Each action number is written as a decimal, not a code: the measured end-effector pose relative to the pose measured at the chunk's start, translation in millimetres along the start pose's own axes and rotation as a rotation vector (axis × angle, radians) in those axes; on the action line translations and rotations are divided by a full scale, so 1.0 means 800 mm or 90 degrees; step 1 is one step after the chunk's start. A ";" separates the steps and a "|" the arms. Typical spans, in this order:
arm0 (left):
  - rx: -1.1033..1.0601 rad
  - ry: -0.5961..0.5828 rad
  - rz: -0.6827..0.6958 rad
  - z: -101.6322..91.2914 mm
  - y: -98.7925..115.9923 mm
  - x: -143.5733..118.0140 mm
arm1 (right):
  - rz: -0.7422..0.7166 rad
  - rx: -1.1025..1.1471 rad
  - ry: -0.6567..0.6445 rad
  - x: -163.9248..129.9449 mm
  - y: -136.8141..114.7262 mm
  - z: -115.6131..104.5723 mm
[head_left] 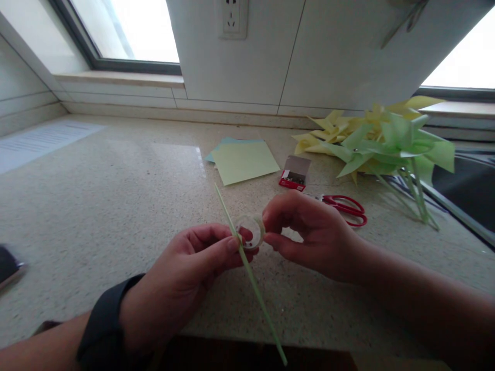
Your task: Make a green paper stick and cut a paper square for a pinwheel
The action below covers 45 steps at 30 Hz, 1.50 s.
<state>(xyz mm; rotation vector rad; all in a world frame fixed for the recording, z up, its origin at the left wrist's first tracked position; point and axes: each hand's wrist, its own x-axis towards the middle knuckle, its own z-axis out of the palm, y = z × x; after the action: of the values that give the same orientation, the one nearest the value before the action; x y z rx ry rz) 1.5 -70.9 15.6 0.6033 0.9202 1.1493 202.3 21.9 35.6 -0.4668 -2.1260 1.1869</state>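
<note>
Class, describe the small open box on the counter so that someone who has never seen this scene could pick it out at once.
Start at the speckled stone counter below the windows and find the yellow-green paper sheets near the back wall. Just to their right, before the red-handled scissors, lies the small box. It is the only box there: red-sided, with its lid flap open.

A speckled stone counter (116, 196) is shown below two windows. Sheets of pale green and blue paper (244, 161) are laid flat near its middle. A small red box (294, 173), its lid open, is seen just beside them. Red-handled scissors (346, 207) are laid further right. A heap of yellow and green paper pinwheels (382, 139) is piled by the wall. A wall socket (232, 18) is set above. A dark object (8, 265) is cut off at the left edge
</note>
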 end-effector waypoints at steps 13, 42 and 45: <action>-0.040 -0.010 0.017 0.005 0.004 -0.002 | -0.206 -0.184 -0.031 -0.001 -0.006 -0.003; -0.029 -0.005 0.028 0.004 0.003 -0.004 | -0.256 -0.281 0.024 -0.001 -0.012 -0.003; -0.035 0.000 0.022 0.006 0.004 -0.004 | -0.242 -0.282 0.035 -0.001 -0.012 -0.001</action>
<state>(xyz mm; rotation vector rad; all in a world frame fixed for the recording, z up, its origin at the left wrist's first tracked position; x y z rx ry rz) 3.4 -72.3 21.2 0.5757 0.8781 1.2016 203.4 17.1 44.2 -0.2609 -2.2982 0.4860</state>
